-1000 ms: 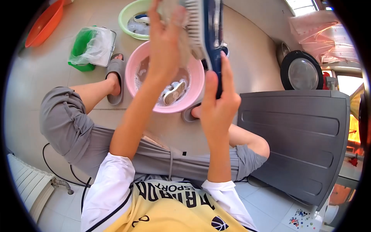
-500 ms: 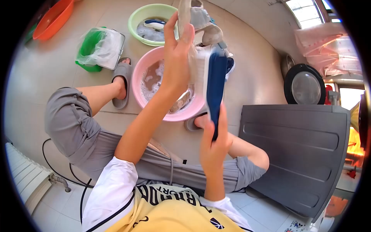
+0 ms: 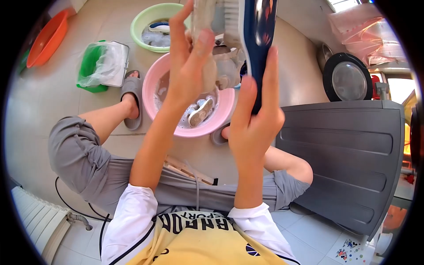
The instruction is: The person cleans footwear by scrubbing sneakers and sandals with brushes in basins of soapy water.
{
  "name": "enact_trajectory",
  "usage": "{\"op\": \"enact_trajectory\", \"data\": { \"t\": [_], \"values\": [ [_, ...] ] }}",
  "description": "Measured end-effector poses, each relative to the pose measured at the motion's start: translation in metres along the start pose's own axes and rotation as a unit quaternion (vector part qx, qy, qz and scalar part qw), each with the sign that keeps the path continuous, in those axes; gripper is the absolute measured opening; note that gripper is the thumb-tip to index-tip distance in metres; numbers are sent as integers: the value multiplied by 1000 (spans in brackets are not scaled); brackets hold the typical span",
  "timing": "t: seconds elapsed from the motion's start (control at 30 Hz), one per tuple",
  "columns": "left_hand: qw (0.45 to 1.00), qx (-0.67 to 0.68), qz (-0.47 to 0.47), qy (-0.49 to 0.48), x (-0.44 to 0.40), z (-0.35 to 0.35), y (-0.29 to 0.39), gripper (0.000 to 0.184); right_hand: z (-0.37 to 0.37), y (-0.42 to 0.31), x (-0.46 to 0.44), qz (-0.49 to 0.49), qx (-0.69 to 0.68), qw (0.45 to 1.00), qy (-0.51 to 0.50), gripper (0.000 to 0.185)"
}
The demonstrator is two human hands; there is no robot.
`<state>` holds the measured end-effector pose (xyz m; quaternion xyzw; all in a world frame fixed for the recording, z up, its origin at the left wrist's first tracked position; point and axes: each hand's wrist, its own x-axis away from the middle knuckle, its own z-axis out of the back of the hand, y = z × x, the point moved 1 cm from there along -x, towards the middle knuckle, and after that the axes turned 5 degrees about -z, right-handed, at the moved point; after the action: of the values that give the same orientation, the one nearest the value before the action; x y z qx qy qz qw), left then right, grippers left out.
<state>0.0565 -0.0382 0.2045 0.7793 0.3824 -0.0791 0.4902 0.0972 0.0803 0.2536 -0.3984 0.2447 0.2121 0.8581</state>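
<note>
My left hand (image 3: 187, 70) grips a wet, light-coloured shoe (image 3: 226, 70), raised over the pink basin (image 3: 225, 110). Wrapped around the handle of a navy scrubbing brush (image 3: 258, 39) with white bristles is my right hand (image 3: 258, 117). The bristles face left, against or very close to the shoe; the exact contact is hard to see. Part of the shoe is hidden behind my fingers and the brush. Below, another shoe (image 3: 201, 113) lies in the basin's murky, foamy water.
A pale green basin (image 3: 137, 33) behind holds sudsy water and a navy-and-white object (image 3: 160, 27). A green bin (image 3: 90, 70) with a plastic bag stands left, near an orange basin (image 3: 47, 39). A grey appliance panel (image 3: 340, 145) rises at right, a radiator (image 3: 37, 216) at lower left.
The brush and my right hand have moved up and closer to the camera. My left hand has shifted slightly left with the shoe. The shoe in the basin shows more clearly.
</note>
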Motion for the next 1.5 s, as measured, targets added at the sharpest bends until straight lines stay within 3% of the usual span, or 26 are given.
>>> {"op": "enact_trajectory", "data": {
  "t": [0.1, 0.13, 0.2, 0.3, 0.43, 0.5, 0.57, 0.67, 0.7, 0.73, 0.8, 0.87, 0.9, 1.0, 1.03, 1.07, 1.13, 1.2, 1.27, 1.3, 1.33, 1.37, 1.43, 1.5],
  "values": [
    [994, 69, 63, 55, -4, -5, 14, 50, 18, 6, 42, -31, 56, 990, -125, 47],
    [997, 26, 41, 58, -5, -3, 12, 51, 25, 8, 60, -38, 55, 983, -169, 48],
    [997, 39, 59, 43, -5, 1, 7, 51, 22, 16, 77, 34, 22, 995, -90, 51],
    [996, 49, 63, 50, -3, -6, 4, 52, 29, 12, 86, -7, 19, 996, -91, 49],
    [998, 15, 65, -7, 7, -18, 9, 52, 12, 7, 25, 40, 14, 998, -37, 48],
    [997, 29, 70, -1, 10, -16, 5, 51, 11, -3, -2, -6, 29, 998, -48, 47],
    [995, 71, 56, 32, 6, -22, 13, 50, 10, -5, -10, 29, 41, 997, -51, 48],
    [992, 74, 59, 85, -4, -11, 24, 49, 14, 10, 48, 47, 10, 995, -89, 50],
    [997, -20, 49, 51, -4, 3, 18, 50, 19, 15, 63, 56, -21, 995, -83, 52],
    [998, -9, 30, 58, -9, 1, 18, 51, 28, 15, 72, 37, -19, 993, -108, 51],
    [994, -33, 88, 47, -5, -5, 30, 53, 33, 15, 73, 10, -19, 991, -131, 51],
    [997, -78, 2, -17, -1, -11, 30, 53, 26, 15, 54, 34, -70, 995, -66, 48],
    [999, -12, -25, -22, -1, -15, 29, 54, 25, 7, 39, 4, -77, 995, -58, 43],
    [993, -69, -74, -68, 1, -13, 39, 56, 28, -5, -8, 26, -71, 997, -33, 46],
    [998, -35, -19, -58, 4, -15, 41, 58, 34, -15, -26, 10, -59, 997, -40, 46],
    [997, -37, -21, -58, 3, -14, 42, 58, 37, -20, -34, -8, -46, 998, -48, 46],
    [993, -95, -51, -53, 3, -14, 44, 60, 35, -13, -27, 34, -51, 997, -37, 46],
    [992, -65, -96, -41, -1, -14, 43, 59, 34, -1, -7, 80, -51, 995, -26, 45],
    [977, -135, -132, -103, 0, -5, 38, 58, 36, 9, 27, 43, -83, 995, -43, 46],
    [971, -160, -157, -88, 0, -7, 32, 56, 42, 9, 31, 49, -84, 994, -45, 46],
    [970, -162, -158, -87, -1, -8, 28, 56, 49, 7, 33, -21, -65, 995, -73, 46],
    [976, -159, -120, -87, 0, -8, 25, 56, 52, 7, 35, -94, -46, 990, -100, 46],
    [980, -153, -83, -94, 1, -10, 21, 57, 49, 9, 30, -97, -74, 986, -114, 46],
    [993, 94, 75, -16, -3, -8, 14, 50, 43, 9, 24, -52, -74, 986, -143, 45]
  ]
}}
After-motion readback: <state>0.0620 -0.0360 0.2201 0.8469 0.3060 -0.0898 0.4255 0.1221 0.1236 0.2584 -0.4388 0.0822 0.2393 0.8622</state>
